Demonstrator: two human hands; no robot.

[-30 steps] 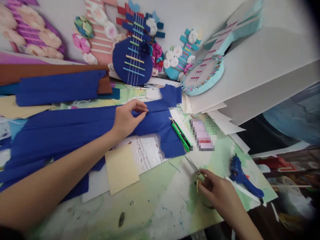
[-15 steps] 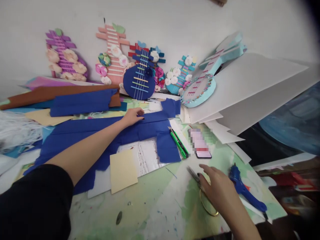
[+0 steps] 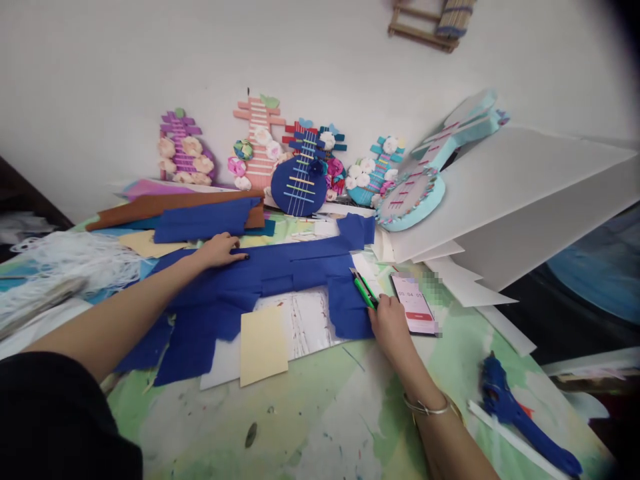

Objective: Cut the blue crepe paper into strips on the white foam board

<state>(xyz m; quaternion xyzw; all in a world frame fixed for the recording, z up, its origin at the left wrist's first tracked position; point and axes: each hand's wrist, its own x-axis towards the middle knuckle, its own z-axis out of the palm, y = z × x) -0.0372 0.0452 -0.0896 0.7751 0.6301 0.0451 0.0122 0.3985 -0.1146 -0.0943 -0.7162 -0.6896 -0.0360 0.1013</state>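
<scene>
My left hand (image 3: 220, 251) rests on a large blue crepe-paper-like sheet (image 3: 280, 257), its fingers loosely spread with nothing in them. My right hand (image 3: 391, 320) is closed around the lower end of a green and black utility knife (image 3: 364, 288). The knife's blade end points away from me and lies over the right part of the blue material. Under the sheet sits a white board (image 3: 305, 320). A cream paper piece (image 3: 264, 347) lies on the board's front edge. Scissors are mostly hidden beneath my right forearm, with part of a gold handle (image 3: 457, 408) showing.
A phone (image 3: 414, 307) lies just right of my right hand. A blue glue gun (image 3: 520, 413) is at the right edge. Paper lutes, one dark blue (image 3: 299, 180), lean against the wall. White boards (image 3: 500, 200) stand right. White shredded strips (image 3: 75, 260) are heaped left.
My right hand has moved from the scissors up to the utility knife and taken hold of it. My left hand has shifted left along the blue sheet. The camera view has shifted too.
</scene>
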